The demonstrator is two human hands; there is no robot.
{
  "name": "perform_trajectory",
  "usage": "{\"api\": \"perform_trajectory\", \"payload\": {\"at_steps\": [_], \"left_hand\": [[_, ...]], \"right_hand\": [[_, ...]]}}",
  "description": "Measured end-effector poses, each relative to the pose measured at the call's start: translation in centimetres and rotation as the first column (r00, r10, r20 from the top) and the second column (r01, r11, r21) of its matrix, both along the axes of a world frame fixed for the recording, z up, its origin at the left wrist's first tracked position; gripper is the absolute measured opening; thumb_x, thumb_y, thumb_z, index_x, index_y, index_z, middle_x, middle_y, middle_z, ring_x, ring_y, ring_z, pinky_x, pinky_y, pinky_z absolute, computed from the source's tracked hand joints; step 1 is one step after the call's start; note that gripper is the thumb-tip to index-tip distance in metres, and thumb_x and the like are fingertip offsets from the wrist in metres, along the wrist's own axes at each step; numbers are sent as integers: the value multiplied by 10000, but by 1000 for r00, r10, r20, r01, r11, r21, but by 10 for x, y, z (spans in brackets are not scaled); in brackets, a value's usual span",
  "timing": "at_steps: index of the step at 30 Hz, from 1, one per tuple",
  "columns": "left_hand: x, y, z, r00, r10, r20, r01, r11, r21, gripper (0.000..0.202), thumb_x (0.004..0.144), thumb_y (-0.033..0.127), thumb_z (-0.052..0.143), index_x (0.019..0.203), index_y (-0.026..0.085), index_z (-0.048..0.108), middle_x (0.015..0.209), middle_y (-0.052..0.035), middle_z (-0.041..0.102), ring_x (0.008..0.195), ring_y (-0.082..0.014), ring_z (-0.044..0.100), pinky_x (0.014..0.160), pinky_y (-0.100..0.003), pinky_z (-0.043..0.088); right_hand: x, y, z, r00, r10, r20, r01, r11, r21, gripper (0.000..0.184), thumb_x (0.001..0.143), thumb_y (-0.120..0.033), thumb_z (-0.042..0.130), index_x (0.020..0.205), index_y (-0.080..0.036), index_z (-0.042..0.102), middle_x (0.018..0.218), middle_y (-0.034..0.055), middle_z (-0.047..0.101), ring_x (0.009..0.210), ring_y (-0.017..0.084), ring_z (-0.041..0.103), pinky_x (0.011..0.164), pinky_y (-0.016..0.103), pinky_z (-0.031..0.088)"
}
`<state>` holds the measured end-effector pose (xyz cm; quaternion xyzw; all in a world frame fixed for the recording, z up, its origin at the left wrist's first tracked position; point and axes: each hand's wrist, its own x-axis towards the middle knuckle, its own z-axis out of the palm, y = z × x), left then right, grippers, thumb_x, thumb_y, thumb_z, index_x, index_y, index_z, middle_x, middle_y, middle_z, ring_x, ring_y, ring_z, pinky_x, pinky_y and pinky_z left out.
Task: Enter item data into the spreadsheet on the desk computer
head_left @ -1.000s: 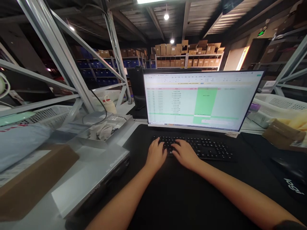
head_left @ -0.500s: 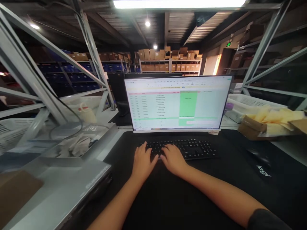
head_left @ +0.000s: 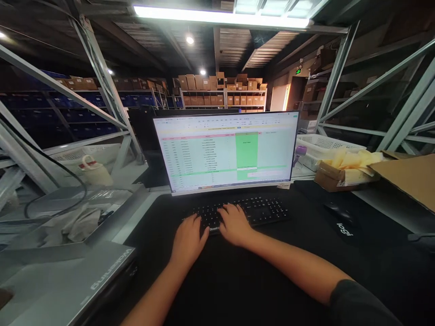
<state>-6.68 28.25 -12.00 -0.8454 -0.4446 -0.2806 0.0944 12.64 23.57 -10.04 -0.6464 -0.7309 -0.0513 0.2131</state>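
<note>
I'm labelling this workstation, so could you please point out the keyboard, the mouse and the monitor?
Keyboard [head_left: 262,212], head view: the keys on its uncovered right side.
Mouse [head_left: 340,213], head view: the middle of its dark top.
Monitor [head_left: 224,153], head view: the middle of its lit screen.

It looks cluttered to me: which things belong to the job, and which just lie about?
Job: keyboard, left hand and right hand at it; monitor showing a spreadsheet; probably the untouched mouse.
Seemingly lying about: cardboard box, white perforated basket, gray Wakening box.

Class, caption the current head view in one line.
Left hand and right hand at a black keyboard, before a lit monitor.
</note>
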Motion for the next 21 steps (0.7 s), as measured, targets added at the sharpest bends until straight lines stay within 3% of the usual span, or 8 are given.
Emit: {"api": "perform_trajectory", "payload": {"at_steps": [3,7,14,21], "left_hand": [[0,-1,0,1000,-2,-7,2,1000,10,398,918,388,465,1184,151,644,1275,-166,645,1202,-329,584,1023,-505,485],[1,-2,0,999,-40,-1,40,999,-5,345,919,350,467,1145,173,657,1248,-144,663,1178,-312,598,1019,-494,492],[1,-4,3,997,-82,-1,82,997,-4,299,920,306,479,1114,171,663,1214,-129,681,1148,-304,615,1007,-484,504],[2,-5,5,995,-93,20,94,995,-24,254,910,288,497,1082,195,660,1194,-114,688,1136,-301,621,1014,-478,498]], "right_hand": [[-3,-1,-3,998,45,37,-46,999,22,542,941,-416,508,1441,-215,461,1548,127,361,1460,307,257,1196,608,152],[-2,-1,-5,998,67,21,-66,996,-56,560,970,-542,443,1405,-196,509,1546,115,375,1447,315,292,1186,582,232],[-2,-2,-13,996,87,14,-87,996,3,409,1005,-340,380,1348,-215,562,1457,96,495,1393,266,385,1175,567,264],[3,-3,-7,993,103,-52,-102,995,19,309,961,-275,454,1199,-252,651,1338,57,587,1294,227,479,1163,516,304]]}}
